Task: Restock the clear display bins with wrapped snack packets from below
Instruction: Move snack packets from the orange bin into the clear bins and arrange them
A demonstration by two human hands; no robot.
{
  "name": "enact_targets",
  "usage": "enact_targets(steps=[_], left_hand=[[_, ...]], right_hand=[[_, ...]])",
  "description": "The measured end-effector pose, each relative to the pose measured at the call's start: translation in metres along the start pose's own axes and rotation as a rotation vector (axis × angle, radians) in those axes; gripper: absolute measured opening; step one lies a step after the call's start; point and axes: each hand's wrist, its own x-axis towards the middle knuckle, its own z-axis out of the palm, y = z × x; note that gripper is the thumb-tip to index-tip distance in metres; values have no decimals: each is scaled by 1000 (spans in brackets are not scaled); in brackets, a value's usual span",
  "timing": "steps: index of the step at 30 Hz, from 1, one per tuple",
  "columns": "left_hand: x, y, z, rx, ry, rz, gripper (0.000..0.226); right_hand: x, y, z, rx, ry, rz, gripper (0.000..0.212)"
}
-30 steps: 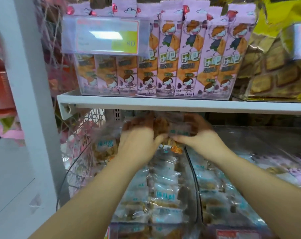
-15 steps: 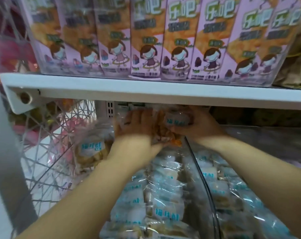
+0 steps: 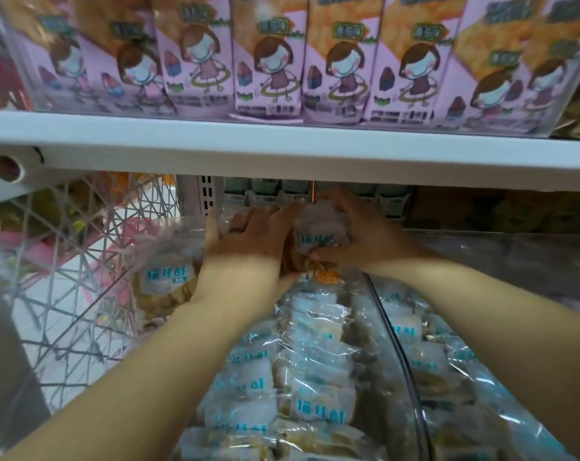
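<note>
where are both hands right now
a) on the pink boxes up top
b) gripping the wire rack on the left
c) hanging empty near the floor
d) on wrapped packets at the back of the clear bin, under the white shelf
d: the left hand lies on and the right hand curls round wrapped packets at the back of the clear bin, just under the white shelf.
</note>
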Motion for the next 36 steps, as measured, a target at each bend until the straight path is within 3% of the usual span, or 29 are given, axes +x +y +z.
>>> enact_targets(steps=[2, 4, 7, 12, 17, 20, 23, 28, 32, 36], left_hand=[[-1, 0, 1, 38, 4, 11, 75], [-1, 0, 2, 66, 19, 8, 69], [3, 4, 4, 87, 35, -1, 69], [9, 12, 5, 127, -18, -45, 70], [6, 10, 9, 122, 30, -44, 66], [5, 9, 12, 109, 55, -52, 63], [5, 8, 17, 125, 53, -42, 72], [10, 13, 6, 173, -159, -90, 80], [10, 12, -5, 129, -192, -111, 85], [5, 18, -23, 116, -144, -91, 79]], right_hand=[[-1, 0, -3, -187, 11, -8, 76], [-4, -2, -7, -192, -39, 41, 83], [-1, -6, -6, -220, -126, 119, 92], [16, -3, 4, -462, -72, 146, 91], [8, -5, -1, -317, -109, 126, 93], [-3, -6, -3, -139, -26, -2, 68], [-7, -2, -3, -148, 12, -37, 49], [-6, -6, -2, -110, 10, 21, 46], [-24, -3, -11, -43, 85, 91, 49], [-67, -16, -46, -272, -12, 172, 44]])
